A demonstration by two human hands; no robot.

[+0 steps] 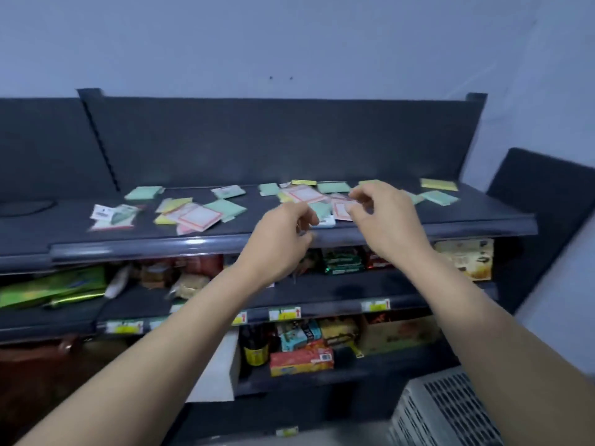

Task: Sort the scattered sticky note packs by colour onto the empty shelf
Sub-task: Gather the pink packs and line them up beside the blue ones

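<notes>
While blur limits the count, top shelf [476, 214] holds roughly eight green packs [225, 209], four yellow packs [439, 184], three pink packs [302, 194], all scattered. Both the left hand [283, 233] and right hand [383, 217] hover mid-shelf, fingers curled by a pink pack [341, 210]; can't tell if either grips.

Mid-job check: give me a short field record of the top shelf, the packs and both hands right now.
top shelf: packs scattered, colours mixed
green packs: several, spread left to right
yellow pack: right rear
pink-bordered pack: left of centre, overlapping others
left hand: fingers curled at the centre cluster, grip unclear
right hand: fingers curled over the same cluster, grip unclear
packaged goods: on the lower shelves
</notes>
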